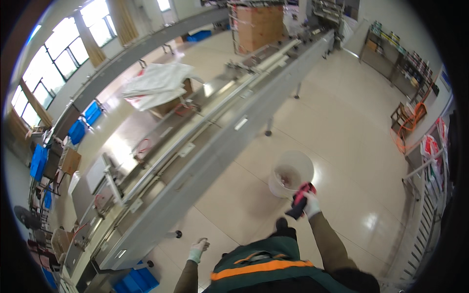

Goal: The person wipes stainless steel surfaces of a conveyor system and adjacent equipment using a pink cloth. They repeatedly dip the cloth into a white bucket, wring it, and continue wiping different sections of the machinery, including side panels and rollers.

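In a pale glove, my right hand (311, 206) grips a pink and black bundle (303, 196), probably cloth. The bundle hangs at the near rim of a whitish plastic bucket (295, 166) standing on the floor. Some small reddish-brown material (287, 178) lies in the bottom of the bucket. On the other side, my left hand (199, 248), gloved too, hangs over the floor with its fingers curled. Nothing shows in it, but its palm side is hidden. A long metal conveyor (205, 183) runs diagonally past, to the left of the bucket.
White sacks (159, 82) lie stacked on a carton beyond the conveyor. A blue crate (137, 282) sits on the floor at lower left, near a conveyor foot (178, 234). A slatted metal rack (421, 234) stands at right, and an orange hose (414, 122) drapes over a wooden stool.
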Demonstrator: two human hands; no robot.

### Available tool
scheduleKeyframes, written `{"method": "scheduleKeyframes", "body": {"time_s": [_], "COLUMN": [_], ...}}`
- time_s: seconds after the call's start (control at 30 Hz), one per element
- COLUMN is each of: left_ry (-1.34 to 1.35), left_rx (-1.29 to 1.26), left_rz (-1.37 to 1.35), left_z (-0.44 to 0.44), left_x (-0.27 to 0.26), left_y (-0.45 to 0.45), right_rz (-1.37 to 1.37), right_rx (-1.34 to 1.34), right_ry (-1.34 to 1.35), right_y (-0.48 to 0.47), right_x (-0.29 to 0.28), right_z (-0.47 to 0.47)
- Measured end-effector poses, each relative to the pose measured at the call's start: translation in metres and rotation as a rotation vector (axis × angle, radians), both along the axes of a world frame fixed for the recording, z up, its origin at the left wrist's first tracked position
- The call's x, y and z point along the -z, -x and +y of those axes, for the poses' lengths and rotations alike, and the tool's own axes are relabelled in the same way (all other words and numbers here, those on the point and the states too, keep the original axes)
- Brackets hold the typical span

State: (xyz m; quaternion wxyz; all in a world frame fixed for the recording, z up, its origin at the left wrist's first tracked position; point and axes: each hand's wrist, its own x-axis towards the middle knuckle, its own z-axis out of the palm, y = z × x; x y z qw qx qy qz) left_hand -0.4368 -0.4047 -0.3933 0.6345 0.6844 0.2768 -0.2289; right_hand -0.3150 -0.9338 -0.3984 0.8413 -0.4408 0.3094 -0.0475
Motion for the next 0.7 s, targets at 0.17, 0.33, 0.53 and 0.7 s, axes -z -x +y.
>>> {"method": "scheduleKeyframes", "body": {"time_s": [0.17,0.33,0.53,0.7], "left_ry": [-0.142,-0.104,-0.008,0.010], "left_rx": [-0.457,-0.359,-0.672,-0.805], "left_rz": [-0.047,0.786,1.230,1.182], "left_z": [-0.080,-0.187,-0.314,-0.370], "left_x": [-0.013,-0.007,-0.102,-0.109], "left_y": [0.041,0.271,0.292,0.321], "right_rz": [0.218,0.357,0.738,0.647], "right_rx": [0.028,-0.076,-0.079,-0.054], "right_ry": [0.200,0.217,-0.095,-0.528], "right_y": [-0.125,-0.165,-0.068,-0.088], "right_x": [0.135,0.222,0.300,0.303], "right_z": [-0.076,-0.106,-0.149,-0.129]}}
